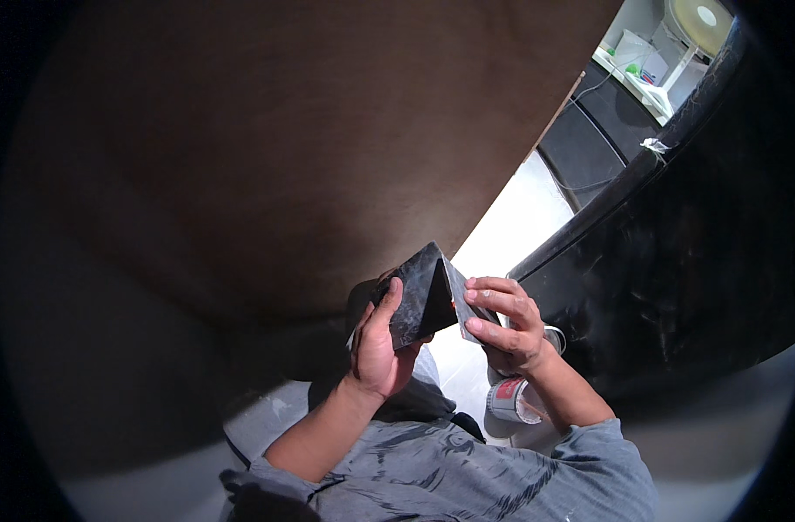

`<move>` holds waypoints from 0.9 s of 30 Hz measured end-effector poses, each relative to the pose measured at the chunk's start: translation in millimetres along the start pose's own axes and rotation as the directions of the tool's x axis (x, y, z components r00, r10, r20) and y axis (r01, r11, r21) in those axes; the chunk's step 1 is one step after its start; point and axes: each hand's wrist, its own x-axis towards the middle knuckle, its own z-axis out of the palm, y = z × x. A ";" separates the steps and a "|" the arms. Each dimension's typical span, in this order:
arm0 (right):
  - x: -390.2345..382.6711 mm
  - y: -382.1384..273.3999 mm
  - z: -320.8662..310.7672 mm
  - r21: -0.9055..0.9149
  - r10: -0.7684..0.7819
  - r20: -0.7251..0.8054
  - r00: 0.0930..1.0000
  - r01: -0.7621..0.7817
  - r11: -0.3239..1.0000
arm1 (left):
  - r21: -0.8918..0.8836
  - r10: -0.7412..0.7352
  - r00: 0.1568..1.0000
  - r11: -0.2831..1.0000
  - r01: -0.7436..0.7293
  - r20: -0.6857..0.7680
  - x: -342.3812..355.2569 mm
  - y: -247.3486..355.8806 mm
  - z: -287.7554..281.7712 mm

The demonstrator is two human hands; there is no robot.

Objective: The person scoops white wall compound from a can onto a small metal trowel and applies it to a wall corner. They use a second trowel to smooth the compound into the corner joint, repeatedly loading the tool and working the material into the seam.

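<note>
White floor (495, 239), two hands (382, 352) (517, 332) holding one angled piece (415, 300)

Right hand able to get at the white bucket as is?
Probably not while the right hand is on the dark angled piece; the white bucket also shows partly behind the right forearm.

A dark, mottled angled piece (412, 300), its two flat sides meeting at an upward peak, sits between the hands (380, 357) (519, 331).

Pale floor (467, 378): white-and-red container (501, 402) resting below the right hand (510, 326). White top (625, 78), well beyond that hand: fan (698, 24).
</note>
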 end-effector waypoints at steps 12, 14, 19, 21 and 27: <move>-17.1 -6.5 40.7 -0.024 0.139 -0.411 0.901 -0.163 0.986 | -0.069 0.060 0.997 0.996 -0.063 -0.051 3.1 -2.0 -4.3; -2.8 -3.0 58.6 0.042 0.043 -0.377 0.925 -0.029 0.999 | -0.051 0.081 0.996 0.995 -0.083 -0.041 9.2 -5.4 -16.0; -13.1 32.6 76.5 0.058 0.428 0.160 0.889 -0.442 0.895 | 0.042 0.072 0.989 0.997 -0.067 -0.132 -1.0 13.8 -49.2; -25.5 39.5 79.3 0.165 0.511 0.285 0.811 -0.566 0.808 | 0.091 0.150 0.983 0.986 -0.141 -0.107 -7.0 20.2 -55.5; -47.7 50.7 111.7 0.905 0.898 0.325 0.297 -0.372 -0.204 | -0.003 -0.131 0.960 0.991 0.135 -0.249 -32.6 42.0 -83.0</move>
